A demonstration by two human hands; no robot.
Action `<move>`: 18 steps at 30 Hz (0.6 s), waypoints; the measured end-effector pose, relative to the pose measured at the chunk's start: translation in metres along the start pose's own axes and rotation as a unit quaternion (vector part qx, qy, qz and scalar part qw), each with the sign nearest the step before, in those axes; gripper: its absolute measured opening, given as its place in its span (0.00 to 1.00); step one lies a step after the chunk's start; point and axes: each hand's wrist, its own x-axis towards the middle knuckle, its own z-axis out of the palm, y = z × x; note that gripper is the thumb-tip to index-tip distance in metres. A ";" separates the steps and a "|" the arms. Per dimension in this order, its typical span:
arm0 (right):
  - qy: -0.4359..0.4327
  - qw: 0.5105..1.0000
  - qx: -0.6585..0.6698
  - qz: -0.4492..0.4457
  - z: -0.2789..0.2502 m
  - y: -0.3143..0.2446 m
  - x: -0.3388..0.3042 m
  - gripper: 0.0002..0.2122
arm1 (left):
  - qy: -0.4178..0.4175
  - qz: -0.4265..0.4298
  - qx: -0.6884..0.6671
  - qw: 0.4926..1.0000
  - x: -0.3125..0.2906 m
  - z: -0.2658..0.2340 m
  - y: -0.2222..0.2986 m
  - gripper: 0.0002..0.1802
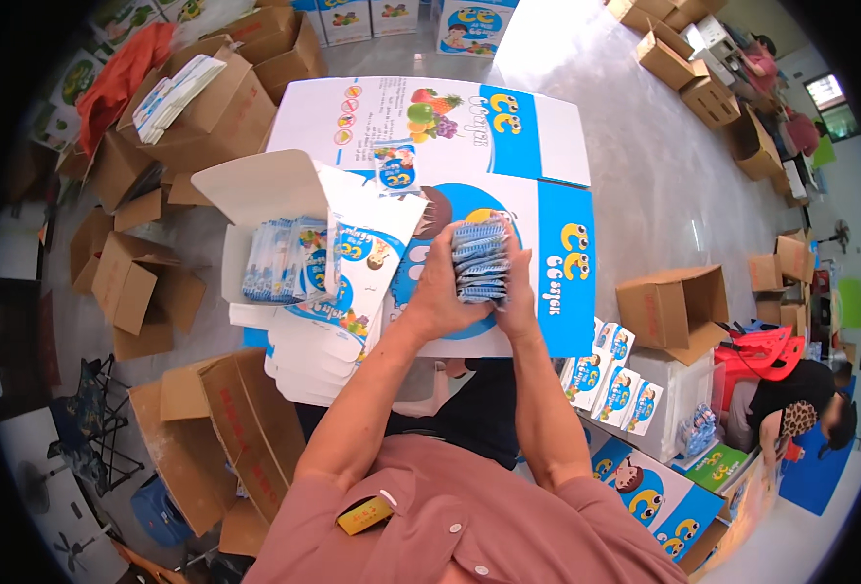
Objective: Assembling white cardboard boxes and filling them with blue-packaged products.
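Observation:
Between my two hands is a stack of blue-and-white packets (480, 261), its crimped edges facing up. My left hand (440, 297) is closed on the left side of the stack, and my right hand (518, 295) presses its right side. The stack is above a large printed carton (564, 263) that serves as a work surface. Left of my hands, a white box (246, 185) stands with its flap up and a row of upright packets (289, 261) inside. One loose packet (396, 167) lies beyond my hands. Flat printed box cardboard (377, 255) lies beside the open box.
Brown cartons stand at the left (143, 282) and lower left (216, 428). Right of the work surface are an open brown carton (674, 307) and several small white boxes (613, 375). A co-worker (800, 409) bends at the far right near a red plastic chair (761, 352).

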 end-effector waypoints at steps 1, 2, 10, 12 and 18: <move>-0.013 0.999 -0.031 0.006 0.003 -0.005 0.003 0.34 | -0.003 0.009 0.018 1.000 -0.003 -0.004 -0.007 0.60; -0.016 1.000 -0.002 0.017 -0.001 -0.005 0.004 0.34 | 0.015 0.010 0.020 1.000 -0.006 0.000 -0.013 0.57; -0.098 0.983 0.050 0.147 -0.031 -0.016 -0.005 0.37 | 0.082 -0.021 0.070 0.994 -0.002 0.001 0.030 0.56; -0.136 0.976 0.035 0.164 -0.015 -0.035 -0.012 0.42 | 0.097 -0.036 0.093 0.990 -0.009 -0.008 0.043 0.55; -0.178 0.982 0.005 0.068 0.077 -0.098 0.003 0.38 | 0.157 -0.026 0.115 0.981 -0.032 -0.104 0.167 0.51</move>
